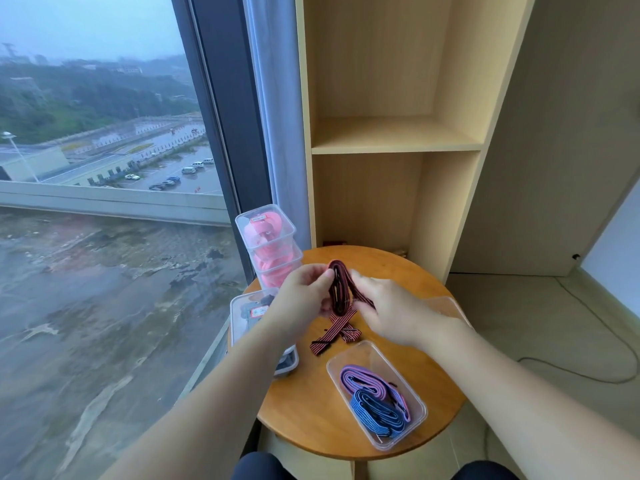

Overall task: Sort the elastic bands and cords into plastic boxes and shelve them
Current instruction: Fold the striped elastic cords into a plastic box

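Beside a big window [104,133] and a tall wooden shelf [394,136], a round tabletop [311,410] is carrying two stacked boxes [265,212] of pink cords [273,268] at the back and an open clear box [360,353] in front, holding a purple band [360,379] and a blue band [377,410]. Over the middle, the left hand [301,299] and the right hand [394,313] are both pinching a red striped band [341,289], whose loose end is lying on the tabletop.
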The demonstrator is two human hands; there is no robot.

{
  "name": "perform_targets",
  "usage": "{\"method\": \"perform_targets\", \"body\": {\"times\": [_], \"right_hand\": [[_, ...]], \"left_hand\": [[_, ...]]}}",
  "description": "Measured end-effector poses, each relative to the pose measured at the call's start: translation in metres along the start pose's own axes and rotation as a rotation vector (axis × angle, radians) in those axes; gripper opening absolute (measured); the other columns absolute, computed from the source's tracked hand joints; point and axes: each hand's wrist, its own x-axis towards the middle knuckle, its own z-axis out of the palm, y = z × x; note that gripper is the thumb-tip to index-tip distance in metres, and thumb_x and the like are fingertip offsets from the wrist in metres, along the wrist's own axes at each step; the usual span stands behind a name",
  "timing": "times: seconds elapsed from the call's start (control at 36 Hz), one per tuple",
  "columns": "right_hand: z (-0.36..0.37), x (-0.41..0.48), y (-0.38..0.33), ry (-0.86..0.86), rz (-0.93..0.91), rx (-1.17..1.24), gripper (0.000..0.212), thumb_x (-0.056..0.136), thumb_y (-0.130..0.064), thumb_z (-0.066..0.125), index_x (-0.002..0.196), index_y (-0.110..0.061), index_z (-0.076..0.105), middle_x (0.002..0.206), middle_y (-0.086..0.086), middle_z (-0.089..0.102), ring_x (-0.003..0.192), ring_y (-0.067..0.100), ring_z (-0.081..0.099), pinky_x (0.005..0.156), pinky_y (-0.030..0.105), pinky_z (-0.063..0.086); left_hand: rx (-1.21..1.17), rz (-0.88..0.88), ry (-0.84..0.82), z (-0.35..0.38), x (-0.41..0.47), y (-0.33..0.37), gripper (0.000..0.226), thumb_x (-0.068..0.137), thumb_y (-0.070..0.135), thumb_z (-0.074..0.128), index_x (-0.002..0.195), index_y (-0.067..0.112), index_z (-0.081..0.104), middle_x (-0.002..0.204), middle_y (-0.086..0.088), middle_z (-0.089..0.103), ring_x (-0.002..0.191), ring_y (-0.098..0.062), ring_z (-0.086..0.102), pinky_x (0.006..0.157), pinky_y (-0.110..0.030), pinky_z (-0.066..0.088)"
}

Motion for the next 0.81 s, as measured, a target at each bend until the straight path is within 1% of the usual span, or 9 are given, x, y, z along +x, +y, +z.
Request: {"method": "perform_targets", "body": {"times": [0.06,0.11,0.25,0.33,0.42,0.5,0.58,0.69,0.81], "right_hand": [[0.002,-0.001,0.000,-0.023,-0.008,0.014,0.062,0.095,-0.018,0.058,0.150,-0.020,0.029,0.124,0.001,0.061,0.113,0.016,0.057,0.093,0.036,0.050],[0.003,-0.001,0.001,-0.019,-0.009,0.021,0.070,0.091,-0.028,0.066,0.150,-0.024,0.027,0.121,-0.003,0.062,0.110,0.013,0.058,0.092,0.037,0.051],[0.002,-0.001,0.003,0.086,-0.076,-0.064,0.052,0.096,-0.037,0.058,0.142,-0.023,0.040,0.113,0.000,0.064,0.102,0.018,0.060,0.081,0.040,0.052],[0.000,-0.003,0.006,0.076,-0.096,-0.153,0.052,0.098,-0.036,0.055,0.144,-0.017,0.041,0.118,0.002,0.063,0.106,0.020,0.059,0.083,0.039,0.052],[-0.003,-0.004,0.010,0.049,-0.128,-0.209,0.051,0.099,-0.034,0.052,0.145,-0.014,0.041,0.122,0.002,0.062,0.109,0.019,0.058,0.086,0.036,0.052],[-0.007,-0.004,0.012,0.070,-0.131,-0.228,0.043,0.101,-0.029,0.050,0.141,-0.014,0.047,0.122,0.001,0.062,0.108,0.017,0.058,0.087,0.034,0.051],[-0.010,-0.004,0.012,0.100,-0.119,-0.204,0.036,0.101,-0.024,0.050,0.135,-0.014,0.052,0.119,0.001,0.064,0.105,0.018,0.059,0.086,0.036,0.051],[-0.013,-0.004,0.014,0.113,-0.102,-0.196,0.031,0.101,-0.021,0.049,0.131,-0.013,0.055,0.113,0.002,0.064,0.101,0.020,0.060,0.083,0.039,0.051],[-0.014,-0.003,0.010,0.073,-0.130,-0.239,0.031,0.102,-0.022,0.048,0.132,-0.013,0.053,0.113,0.002,0.063,0.098,0.020,0.060,0.080,0.037,0.051]], "left_hand": [[-0.117,-0.019,0.021,0.002,0.000,0.005,0.015,0.103,0.018,0.048,0.097,0.011,0.060,0.052,0.003,0.056,0.047,-0.009,0.053,0.050,-0.025,0.049],[-0.228,-0.041,0.014,0.003,0.000,0.009,0.013,0.103,0.016,0.047,0.097,0.009,0.057,0.053,0.000,0.059,0.047,-0.010,0.056,0.049,-0.024,0.052],[-0.303,-0.086,0.012,0.003,-0.002,0.012,0.017,0.103,0.012,0.046,0.118,0.013,0.053,0.072,-0.010,0.065,0.051,-0.016,0.061,0.055,-0.032,0.057],[-0.122,-0.038,0.036,-0.003,-0.001,0.007,0.021,0.103,0.020,0.048,0.121,0.020,0.058,0.076,-0.007,0.065,0.058,-0.016,0.063,0.065,-0.037,0.058],[0.084,0.045,0.076,-0.010,0.001,0.002,0.019,0.099,0.028,0.054,0.109,0.016,0.065,0.076,0.001,0.065,0.058,-0.008,0.060,0.060,-0.027,0.054],[0.144,0.056,0.060,-0.020,0.000,-0.002,0.017,0.098,0.027,0.057,0.092,0.015,0.066,0.069,0.003,0.065,0.059,-0.008,0.058,0.060,-0.024,0.051],[0.188,0.071,-0.022,-0.026,-0.003,-0.003,0.012,0.096,0.023,0.061,0.086,0.018,0.066,0.064,0.010,0.063,0.061,-0.007,0.056,0.060,-0.022,0.047],[0.240,0.052,-0.054,-0.028,-0.003,-0.002,0.011,0.090,0.028,0.069,0.084,0.020,0.067,0.072,0.011,0.069,0.068,-0.001,0.063,0.066,-0.017,0.046],[0.293,0.007,-0.096,-0.027,-0.004,0.004,0.014,0.090,0.037,0.066,0.087,0.024,0.068,0.056,0.019,0.062,0.048,0.006,0.054,0.046,-0.006,0.037]]}}
